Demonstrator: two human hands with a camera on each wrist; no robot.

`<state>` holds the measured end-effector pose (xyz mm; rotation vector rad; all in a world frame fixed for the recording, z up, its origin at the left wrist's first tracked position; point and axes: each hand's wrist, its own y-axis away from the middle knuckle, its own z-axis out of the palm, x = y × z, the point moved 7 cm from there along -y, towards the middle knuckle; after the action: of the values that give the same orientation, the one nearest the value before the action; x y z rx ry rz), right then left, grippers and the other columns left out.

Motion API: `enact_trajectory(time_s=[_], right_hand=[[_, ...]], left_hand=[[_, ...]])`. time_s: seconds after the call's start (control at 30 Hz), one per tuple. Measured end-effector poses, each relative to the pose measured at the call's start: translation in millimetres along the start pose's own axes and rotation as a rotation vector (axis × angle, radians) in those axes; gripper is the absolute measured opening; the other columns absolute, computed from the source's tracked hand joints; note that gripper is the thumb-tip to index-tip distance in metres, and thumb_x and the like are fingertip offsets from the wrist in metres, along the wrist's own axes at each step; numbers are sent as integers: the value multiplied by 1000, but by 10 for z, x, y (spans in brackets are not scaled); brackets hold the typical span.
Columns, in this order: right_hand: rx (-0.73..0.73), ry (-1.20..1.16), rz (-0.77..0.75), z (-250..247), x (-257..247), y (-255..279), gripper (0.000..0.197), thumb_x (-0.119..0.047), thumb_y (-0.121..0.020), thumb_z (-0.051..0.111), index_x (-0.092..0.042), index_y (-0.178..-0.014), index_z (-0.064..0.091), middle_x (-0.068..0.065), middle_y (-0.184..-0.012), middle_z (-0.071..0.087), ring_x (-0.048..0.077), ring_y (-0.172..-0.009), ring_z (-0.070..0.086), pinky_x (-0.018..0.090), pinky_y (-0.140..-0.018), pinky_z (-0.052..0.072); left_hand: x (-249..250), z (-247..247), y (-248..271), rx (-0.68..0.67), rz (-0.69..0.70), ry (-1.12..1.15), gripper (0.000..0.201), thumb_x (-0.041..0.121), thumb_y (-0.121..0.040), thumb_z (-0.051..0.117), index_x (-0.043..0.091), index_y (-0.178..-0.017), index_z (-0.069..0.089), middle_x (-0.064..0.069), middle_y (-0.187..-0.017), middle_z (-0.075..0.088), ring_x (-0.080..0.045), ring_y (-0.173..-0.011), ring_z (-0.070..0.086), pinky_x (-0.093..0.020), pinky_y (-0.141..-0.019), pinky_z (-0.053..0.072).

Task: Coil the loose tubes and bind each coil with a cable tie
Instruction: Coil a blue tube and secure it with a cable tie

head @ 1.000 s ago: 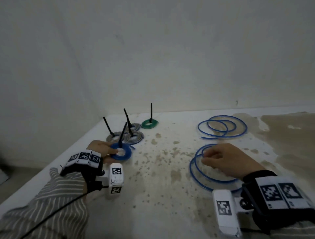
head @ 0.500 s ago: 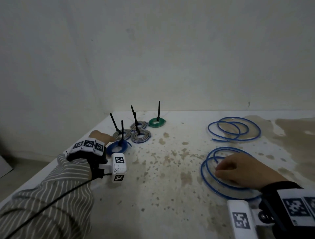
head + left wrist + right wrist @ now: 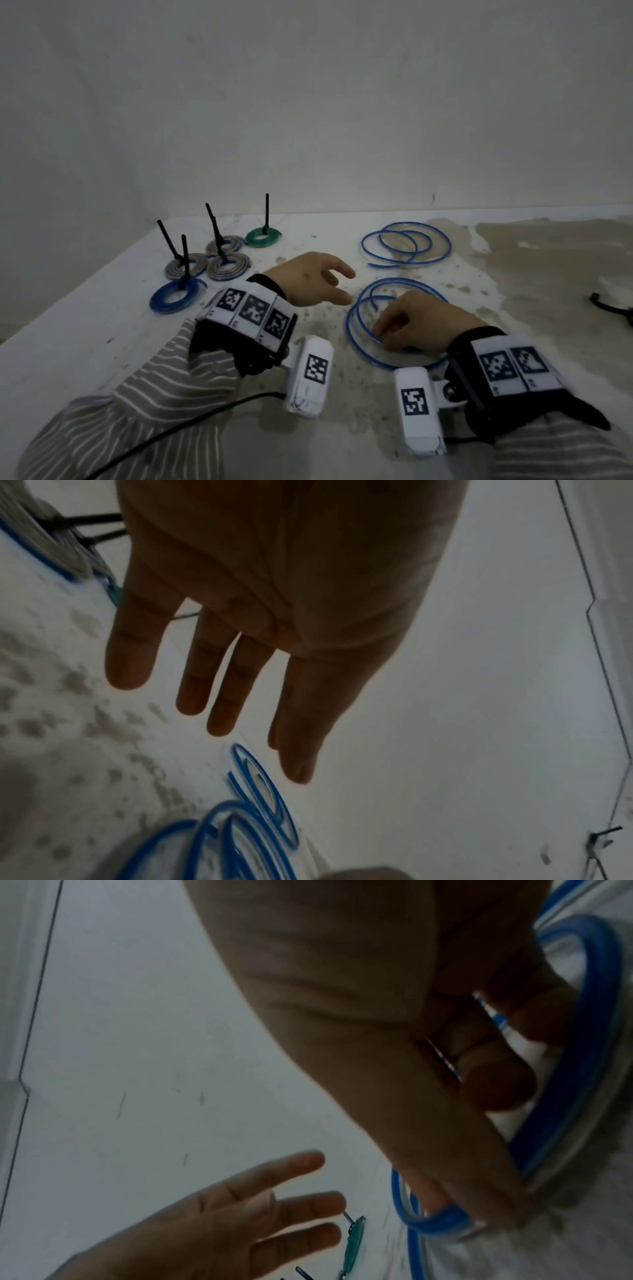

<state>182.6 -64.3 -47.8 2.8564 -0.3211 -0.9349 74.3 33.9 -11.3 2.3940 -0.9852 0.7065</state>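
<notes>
Left hand (image 3: 310,279) at frame centre above the worktop (image 3: 102,342), fingers (image 3: 130,656) spread straight, holding nothing, right hand (image 3: 421,322) at lower right, palm down, fingers curled pinching the loose blue tube (image 3: 363,346) lying looped beneath it.

The bench (image 3: 102,329) is white with brown stains and speckles. On it lie two loose blue tubes (image 3: 406,244), one bound blue coil (image 3: 171,297), one green coil (image 3: 262,237) and three grey coils (image 3: 226,268), each bound with a black tie (image 3: 266,212). The sleeves (image 3: 164,394) are grey with white stripes, and the wristbands (image 3: 251,311) carry black-and-white square markers.
</notes>
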Motion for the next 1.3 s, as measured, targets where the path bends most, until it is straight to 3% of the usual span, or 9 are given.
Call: enact_trajectory(time_s=[0.23, 0.47, 0.6, 0.73, 0.83, 0.9, 0.97, 1.07, 1.3], right_hand=[[-13, -25, -59, 6, -91, 18, 19, -12, -79, 63, -26, -89, 72, -18, -67, 61, -1, -61, 55, 14, -60, 42], [32, -69, -120, -45, -101, 21, 16, -10, -80, 64, -19, -89, 73, -8, -77, 67, 6, -72, 60, 24, -73, 53], [212, -175, -126, -224, -40, 24, 14, -23, -75, 74, -18, -87, 69, -14, -71, 60, -4, -63, 54, 6, -58, 42], [396, -237, -131, -400, 32, 69, 20, -27, -71, 77, -19, -87, 67, -15, -77, 59, -13, -60, 50, 3, -57, 39], [636, -343, -110, -565, 159, 121, 15, -28, -75, 74, -23, -86, 65, -12, -91, 59, -8, -81, 51, 7, -71, 38], [773, -363, -46, -658, 303, 153, 16, -27, -78, 71, -24, -92, 64, -4, -108, 57, 9, -104, 51, 24, -91, 40], [752, -406, 74, -661, 457, 141, 28, -25, -81, 68, -20, -107, 60, 2, -122, 52, 19, -116, 48, 36, -98, 40], [539, -473, 202, -505, 556, 78, 49, -24, -84, 65, -14, -128, 46, 7, -127, 50, 19, -106, 50, 33, -84, 41], [543, -437, 127, -494, 487, 13, 20, -15, -90, 54, -13, -109, 57, 9, -90, 66, 24, -83, 60, 36, -76, 48]], left_hand=[[9, 259, -317, 9, -160, 50, 42, 37, -86, 61, -4, -92, 67, -22, -100, 68, -34, -92, 65, -37, -75, 53], [91, 238, -530, 65, -193, -32, 29, 30, -77, 73, 6, -62, 65, -5, -59, 61, -18, -55, 53, -26, -57, 44], [87, 245, -547, 68, -191, 39, 15, 14, -80, 68, 1, -87, 67, -7, -69, 62, -18, -60, 56, -19, -53, 44], [90, 259, -501, 100, -168, 250, 13, 0, -88, 52, 12, -83, 52, -6, -72, 64, -13, -58, 58, -16, -43, 41], [73, 251, -450, 119, -131, 399, 22, -6, -90, 35, 10, -83, 48, -8, -76, 60, -19, -62, 56, -25, -54, 41], [68, 243, -424, 120, -101, 468, 28, -10, -89, 30, 10, -81, 48, -8, -78, 57, -24, -67, 57, -27, -57, 43], [63, 229, -404, 135, -72, 527, 32, -13, -88, 29, 10, -78, 49, -7, -81, 56, -29, -77, 60, -30, -63, 48], [46, 226, -368, 172, -39, 628, 32, -14, -87, 33, 10, -78, 51, -8, -85, 57, -29, -80, 62, -32, -66, 50], [7, 254, -288, 185, -49, 932, 18, -4, -88, 52, 13, -90, 54, -10, -75, 70, -17, -66, 61, -27, -60, 49]])
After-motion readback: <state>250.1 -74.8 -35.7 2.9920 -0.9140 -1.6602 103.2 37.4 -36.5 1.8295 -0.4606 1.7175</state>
